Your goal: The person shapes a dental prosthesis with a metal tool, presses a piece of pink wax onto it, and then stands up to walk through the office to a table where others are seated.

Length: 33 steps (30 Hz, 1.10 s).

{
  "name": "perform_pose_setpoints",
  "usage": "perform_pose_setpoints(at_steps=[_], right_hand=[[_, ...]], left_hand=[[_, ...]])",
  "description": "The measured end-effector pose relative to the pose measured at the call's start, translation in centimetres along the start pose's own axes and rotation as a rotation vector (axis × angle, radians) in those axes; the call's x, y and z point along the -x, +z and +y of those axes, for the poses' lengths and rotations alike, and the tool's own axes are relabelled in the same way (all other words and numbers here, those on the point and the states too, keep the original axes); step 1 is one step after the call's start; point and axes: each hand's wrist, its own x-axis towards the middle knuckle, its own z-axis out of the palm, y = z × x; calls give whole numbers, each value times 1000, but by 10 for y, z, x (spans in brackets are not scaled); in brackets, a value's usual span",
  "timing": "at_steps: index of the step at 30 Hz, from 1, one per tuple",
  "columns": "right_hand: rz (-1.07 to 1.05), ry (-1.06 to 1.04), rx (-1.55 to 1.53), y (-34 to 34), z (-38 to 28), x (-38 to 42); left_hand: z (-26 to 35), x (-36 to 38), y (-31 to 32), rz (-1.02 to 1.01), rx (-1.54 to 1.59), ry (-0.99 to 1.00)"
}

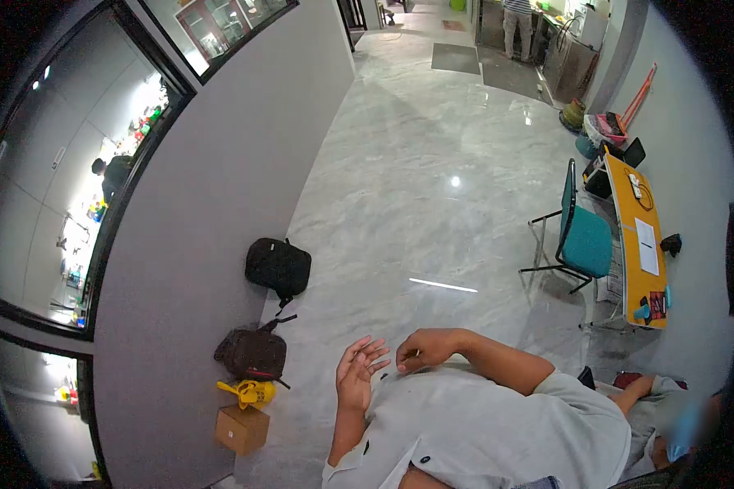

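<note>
My left hand (363, 375) is raised in front of the pale shirt (497, 424), palm turned up and fingers spread, holding nothing. Just to its right, my right hand (426, 349) is curled closed, thumb near the bent fingers, and no object shows in it. A small gap separates the two hands. The right forearm crosses above the shirt front. Beyond the hands lies the grey marble floor (383, 220).
Left: black backpack (278, 267), dark backpack (253, 352), yellow item (253, 394), cardboard box (242, 429), windowed wall. Right: teal chair (585, 240), orange table (628, 212). Another person (648, 407) is close at the lower right; one person (518, 28) stands far off.
</note>
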Motion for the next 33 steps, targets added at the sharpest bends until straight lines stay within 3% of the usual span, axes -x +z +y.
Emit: perform_pose_setpoints(at_steps=[5, 7, 9, 11, 12, 14, 16, 17, 19, 21, 23, 25, 26, 29, 31, 33], right_hand=[[-7, -104, -57, 0, 0, 7], [-7, -8, 118, -2, -7, 10], [21, 19, 94, 7, 8, 9], [33, 64, 155, 6, 21, 8], [38, 57, 170, 7, 41, 11], [54, 259, 249, 4, 86, 16], [0, 299, 302, -7, 64, 41], [-59, 340, 349, -11, 56, 51], [-32, 353, 343, 1, 88, 56], [1, 360, 337, 2, 96, 55], [-35, 496, 257, 0, 85, 56], [-48, 382, 232, 4, 109, 51], [-85, 393, 247, 6, 116, 48], [-94, 415, 259, 13, 110, 48], [184, 309, 125, 16, 90, 52], [159, 194, 111, 14, 96, 45]], left_hand=[[11, -1, 13, -41, -107, 23], [11, 4, 13, -33, -111, 14], [1, -5, 5, -114, -75, 17], [-5, -8, 5, -72, -56, 17], [-11, -9, -1, -53, -217, -51], [-21, -13, -19, -39, -382, -113], [-32, -12, -46, -40, -535, -334], [-37, -8, -56, -39, -532, -330], [-44, -2, -74, -133, -908, -494], [-75, 6, -116, -196, -932, -486], [-72, 9, -122, -259, -957, -481], [-40, 18, -93, -233, -926, -555], [-62, 18, -121, -243, -890, -546], [-60, 25, -129, -257, -996, -508], [-74, 29, -149, -262, -1037, -472], [-76, 27, -162, -264, -1086, -440]])
